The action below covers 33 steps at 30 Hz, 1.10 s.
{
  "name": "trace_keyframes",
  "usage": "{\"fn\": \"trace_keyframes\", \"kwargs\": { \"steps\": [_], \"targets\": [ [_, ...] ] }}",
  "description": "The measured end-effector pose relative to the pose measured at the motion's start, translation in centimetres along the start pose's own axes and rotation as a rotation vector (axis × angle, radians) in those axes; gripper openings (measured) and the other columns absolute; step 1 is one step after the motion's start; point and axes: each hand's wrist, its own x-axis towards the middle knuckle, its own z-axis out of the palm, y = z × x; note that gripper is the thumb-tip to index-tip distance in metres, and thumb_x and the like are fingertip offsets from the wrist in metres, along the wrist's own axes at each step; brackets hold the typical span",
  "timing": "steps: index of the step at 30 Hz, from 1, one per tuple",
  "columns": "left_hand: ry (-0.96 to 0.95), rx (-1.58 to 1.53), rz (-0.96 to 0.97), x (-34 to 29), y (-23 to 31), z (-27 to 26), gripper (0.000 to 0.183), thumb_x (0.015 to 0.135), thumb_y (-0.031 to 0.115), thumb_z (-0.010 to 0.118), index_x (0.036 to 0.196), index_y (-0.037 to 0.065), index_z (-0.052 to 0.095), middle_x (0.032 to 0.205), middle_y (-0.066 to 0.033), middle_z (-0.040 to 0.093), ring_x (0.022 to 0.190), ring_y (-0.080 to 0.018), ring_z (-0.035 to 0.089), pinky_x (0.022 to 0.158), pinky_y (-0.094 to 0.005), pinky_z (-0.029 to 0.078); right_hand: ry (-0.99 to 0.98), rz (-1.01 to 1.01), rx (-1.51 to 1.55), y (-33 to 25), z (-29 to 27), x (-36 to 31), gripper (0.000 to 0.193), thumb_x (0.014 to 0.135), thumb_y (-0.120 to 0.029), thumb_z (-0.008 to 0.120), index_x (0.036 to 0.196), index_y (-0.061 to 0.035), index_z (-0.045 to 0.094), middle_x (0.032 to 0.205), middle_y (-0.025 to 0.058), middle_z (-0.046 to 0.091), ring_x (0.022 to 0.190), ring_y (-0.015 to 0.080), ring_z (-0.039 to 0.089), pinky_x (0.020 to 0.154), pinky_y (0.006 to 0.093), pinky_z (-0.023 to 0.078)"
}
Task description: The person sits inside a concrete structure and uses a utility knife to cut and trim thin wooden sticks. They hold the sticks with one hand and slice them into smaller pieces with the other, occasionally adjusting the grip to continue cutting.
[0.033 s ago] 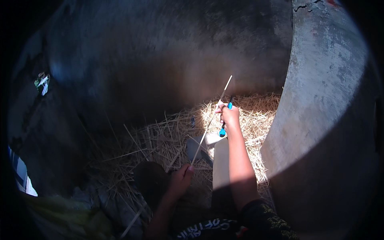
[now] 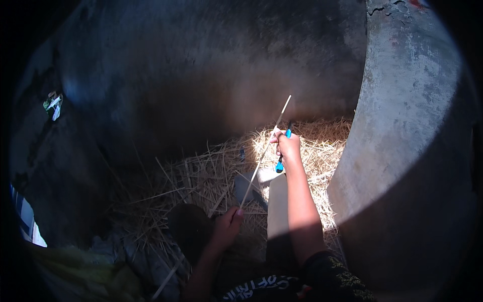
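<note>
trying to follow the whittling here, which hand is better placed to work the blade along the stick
Right, most likely. The right hand already grips the blue-handled knife against the upper part of the stick, in sunlight. The left hand holds the stick's lower end, steadying it.

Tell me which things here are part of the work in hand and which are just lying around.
In hand: thin pale stick, held by left hand and right hand; blue-handled tool in the right hand.
Lying about: straw, grey flat piece, green-white scrap.
</note>
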Motion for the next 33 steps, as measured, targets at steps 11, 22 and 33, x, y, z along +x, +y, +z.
{"fn": "trace_keyframes", "kwargs": {
  "steps": [11,22,33],
  "targets": [
    [-0.08,-0.386,-0.146,-0.7,0.1,-0.6,0.024,0.105,0.027,0.048,0.093,0.008,0.056,0.065,0.0069,0.042,0.055,-0.0025,0.037,0.05,-0.0206,0.031,0.123,-0.406,-0.155,-1.0,0.8,-1.4,0.015,0.095,-0.006,0.055,0.091,0.0004,0.068,0.077,0.0081,0.071,0.057,0.0111,0.061,0.053,0.0262,0.049],
    [-0.079,-0.428,-0.198,-1.7,1.5,-1.4,0.032,0.105,0.038,0.046,0.092,0.01,0.054,0.065,0.0079,0.039,0.055,-0.0029,0.035,0.051,-0.0196,0.03,0.084,-0.258,0.015,-1.1,0.6,-1.6,0.015,0.091,-0.016,0.067,0.089,-0.0016,0.071,0.066,0.0049,0.062,0.048,0.0078,0.054,0.045,0.0237,0.04],
    [-0.155,-0.299,-0.16,-1.7,-0.3,-1.1,0.033,0.107,0.036,0.043,0.093,0.009,0.057,0.069,0.0066,0.045,0.059,-0.0026,0.04,0.055,-0.0201,0.033,-0.041,-0.092,0.234,-1.8,0.4,-2.2,0.02,0.088,-0.022,0.074,0.085,-0.0042,0.067,0.062,0.0024,0.057,0.041,0.0051,0.041,0.037,0.0224,0.03]
  ]
}}
